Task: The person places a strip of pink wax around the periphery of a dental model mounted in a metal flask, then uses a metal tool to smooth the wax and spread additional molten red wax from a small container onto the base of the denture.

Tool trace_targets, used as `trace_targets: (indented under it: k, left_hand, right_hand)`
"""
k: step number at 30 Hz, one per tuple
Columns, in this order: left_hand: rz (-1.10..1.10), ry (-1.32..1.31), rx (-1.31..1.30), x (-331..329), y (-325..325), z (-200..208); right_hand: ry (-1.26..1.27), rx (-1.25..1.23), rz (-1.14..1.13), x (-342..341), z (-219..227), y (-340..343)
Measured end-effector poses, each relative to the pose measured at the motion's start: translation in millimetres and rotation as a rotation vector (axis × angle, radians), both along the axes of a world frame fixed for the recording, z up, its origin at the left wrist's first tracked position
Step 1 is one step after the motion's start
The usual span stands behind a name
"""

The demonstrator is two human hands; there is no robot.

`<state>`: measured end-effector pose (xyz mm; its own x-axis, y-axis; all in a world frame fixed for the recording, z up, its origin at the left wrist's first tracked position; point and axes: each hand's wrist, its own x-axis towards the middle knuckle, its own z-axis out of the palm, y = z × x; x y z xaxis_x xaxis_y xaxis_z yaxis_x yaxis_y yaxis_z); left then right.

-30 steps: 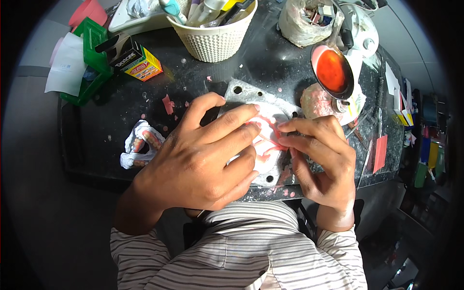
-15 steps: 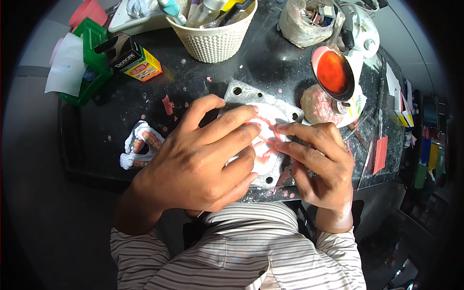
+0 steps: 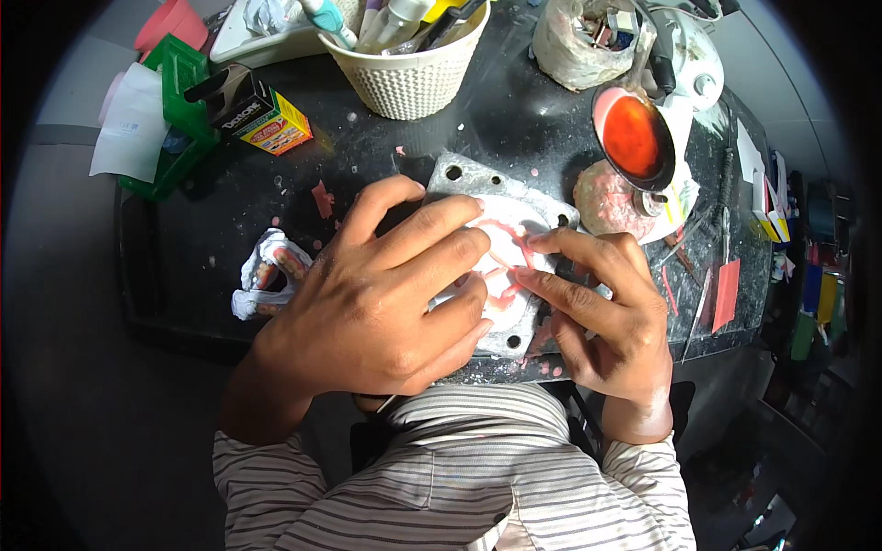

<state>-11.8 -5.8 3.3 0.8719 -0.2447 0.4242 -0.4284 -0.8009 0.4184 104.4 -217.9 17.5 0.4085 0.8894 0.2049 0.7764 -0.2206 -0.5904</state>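
A grey metal flask half [image 3: 450, 173] with bolt holes lies before me, filled with white plaster [image 3: 505, 213]. Pink wax strips [image 3: 502, 301] run in curves across the plaster. My left hand [image 3: 381, 298] is open, its spread fingertips resting on the plaster's left side. On the right, the fingers of my right hand [image 3: 611, 308] are bent, and two fingertips press at a wax strip; its end under them is partly hidden. Left of my left hand sits a white plaster cast with a set of denture teeth [image 3: 268, 271], partly covered by that hand.
A woven basket of tools [image 3: 404, 84] stands at the back, left of a plastic bag [image 3: 583, 55]. At right, a pan of red molten wax [image 3: 632, 140] hangs above a pink-stained lump [image 3: 608, 202]. A small box [image 3: 266, 119] and green basket [image 3: 184, 78] are far left. A pink wax sheet [image 3: 726, 296] lies right.
The fingertips of my right hand have shifted slightly left and down along the wax strip. My left hand keeps nearly the same place on the plaster.
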Motion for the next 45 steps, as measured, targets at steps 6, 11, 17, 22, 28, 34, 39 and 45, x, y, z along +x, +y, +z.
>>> trace_targets:
  k: [6,11,17,22,28,34,39,45]
  left_hand:
    - [-0.004,-0.001,0.018,0.2,-0.3,1.1]
    - [-0.005,0.001,0.011,-0.5,-0.8,0.7]
    - [-0.004,0.008,0.027,-0.8,0.2,1.6]
    - [-0.003,0.003,0.025,-1.3,-0.1,1.2]
    - [-0.005,-0.009,0.009,-1.0,-0.7,-1.2]
    - [0.002,-0.02,-0.004,-1.3,-1.1,-2.1]
    - [0.0,-0.028,-0.011,-0.8,-1.1,-3.3]
    - [0.0,-0.029,-0.006,-1.1,-0.5,-3.5]
  right_hand:
    - [0.017,0.005,0.003,0.0,-2.1,-1.7]
    - [0.015,0.011,0.008,0.2,-2.7,-2.1]
    - [0.008,-0.009,0.009,-2.0,0.3,-1.6]
    - [-0.061,-0.038,0.024,-4.9,4.5,2.0]
    - [-0.115,-0.088,-0.002,-12.4,5.4,3.8]
    - [-0.237,-0.085,0.05,-12.8,3.5,1.6]
    - [-0.343,-0.116,0.065,-16.1,2.5,1.8]
    - [-0.406,-0.107,0.08,-17.1,-1.8,2.1]
